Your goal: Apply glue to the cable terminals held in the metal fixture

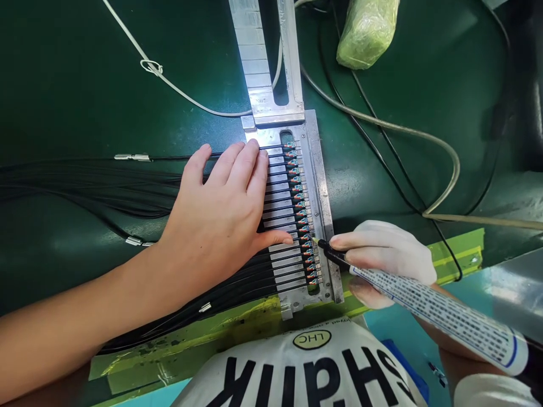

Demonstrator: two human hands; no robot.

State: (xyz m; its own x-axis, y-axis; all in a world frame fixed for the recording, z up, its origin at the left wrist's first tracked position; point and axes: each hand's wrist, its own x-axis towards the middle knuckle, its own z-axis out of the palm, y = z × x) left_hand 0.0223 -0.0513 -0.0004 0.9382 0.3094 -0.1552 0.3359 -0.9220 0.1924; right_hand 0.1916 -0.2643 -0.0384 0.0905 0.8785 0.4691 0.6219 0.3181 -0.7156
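My bare left hand [224, 203] lies spread over a row of thin black cables [271, 198], palm down, thumb stretched toward their ends. The cables lie side by side in the slots of a metal fixture [320, 169]. Their stripped ends, with orange and teal wires [302, 204], form a column along it. My right hand [382, 254], in a whitish glove, grips a pen [428, 305] with a black front end and a white printed label. Its yellowish tip is at the wire ends in the lower half of the column; whether it touches them I cannot tell.
A hinged metal frame [258, 62] extends away from the fixture's far end. Cable bundles [85, 181] with silvery clips run off left. Grey and black cords [424, 135] cross the green mat at right. A plastic-wrapped greenish block [368, 34] stands at the back. Yellow-green tape [237, 328] lines the front edge.
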